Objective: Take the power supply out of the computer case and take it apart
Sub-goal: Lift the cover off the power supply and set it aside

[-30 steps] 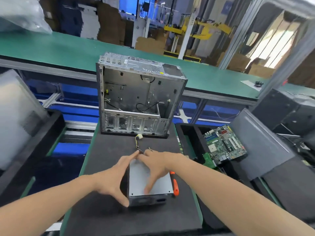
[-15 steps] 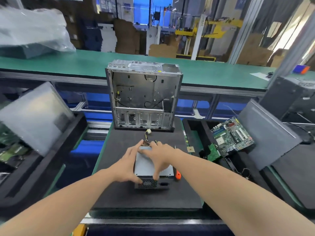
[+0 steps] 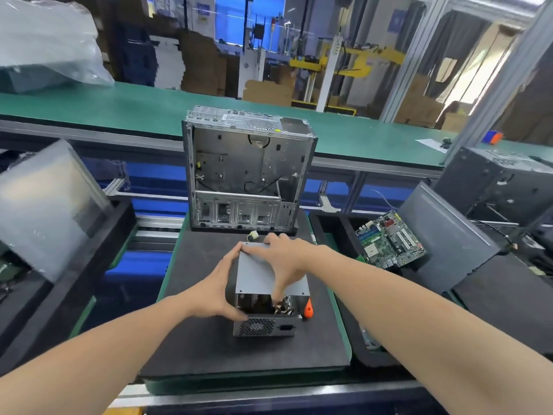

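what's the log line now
grey metal power supply box: on black mat, grey lid tilted open | left hand: holds box | right hand: grips lid

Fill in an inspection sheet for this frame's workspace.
Surface: black foam mat.
Job's things: power supply on the mat, its cover raised at the near edge; open computer case stands behind.
Clutter: orange-handled screwdriver right of the supply; motherboard in the right tray.
Grips: left hand holds the supply's base; right hand grips the cover.
Cables: connector lead at the supply's far end; black wires inside the case.
Surroundings: green conveyor behind; cardboard boxes beyond.
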Demonstrator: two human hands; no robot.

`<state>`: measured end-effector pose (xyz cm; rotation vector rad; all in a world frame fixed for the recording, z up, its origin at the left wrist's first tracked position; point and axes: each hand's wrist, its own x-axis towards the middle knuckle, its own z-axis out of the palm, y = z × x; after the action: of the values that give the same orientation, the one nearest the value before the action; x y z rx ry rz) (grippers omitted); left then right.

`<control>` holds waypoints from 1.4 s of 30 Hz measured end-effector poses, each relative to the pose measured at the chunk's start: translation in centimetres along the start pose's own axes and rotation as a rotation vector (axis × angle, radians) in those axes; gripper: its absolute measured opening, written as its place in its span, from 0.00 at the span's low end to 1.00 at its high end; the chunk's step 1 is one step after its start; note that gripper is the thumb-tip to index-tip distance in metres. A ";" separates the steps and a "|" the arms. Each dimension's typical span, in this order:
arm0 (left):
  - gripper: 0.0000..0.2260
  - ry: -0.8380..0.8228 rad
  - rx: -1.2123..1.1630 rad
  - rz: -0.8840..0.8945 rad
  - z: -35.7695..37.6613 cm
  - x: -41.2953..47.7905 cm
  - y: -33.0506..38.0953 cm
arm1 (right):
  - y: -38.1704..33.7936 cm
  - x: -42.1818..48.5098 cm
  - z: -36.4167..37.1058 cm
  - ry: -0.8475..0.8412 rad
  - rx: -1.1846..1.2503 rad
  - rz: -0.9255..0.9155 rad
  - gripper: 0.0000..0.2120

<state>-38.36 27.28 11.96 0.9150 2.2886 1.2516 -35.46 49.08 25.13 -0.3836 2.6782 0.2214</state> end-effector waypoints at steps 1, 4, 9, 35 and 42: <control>0.71 -0.006 -0.011 0.024 -0.5 0.3 0.0 | 0.0 -0.2 -0.5 0.008 0.016 0.015 0.66; 0.70 -0.038 -0.044 0.079 -1.8 1.2 0.5 | 0.4 -0.7 -2.0 0.027 0.120 0.060 0.64; 0.59 -0.064 -0.043 0.150 -4.4 2.8 1.8 | 1.3 -0.6 -3.3 0.063 0.320 0.098 0.61; 0.12 0.513 0.168 -0.394 -15.4 2.8 -4.7 | -4.0 13.5 -1.2 0.007 2.176 0.410 0.29; 0.14 0.530 0.095 -0.596 -15.6 3.3 -6.9 | -5.7 16.2 -1.3 0.217 1.439 0.546 0.13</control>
<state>-52.50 17.52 14.42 -0.1273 2.7327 1.2026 -48.36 39.62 18.83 0.7826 2.3104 -1.5445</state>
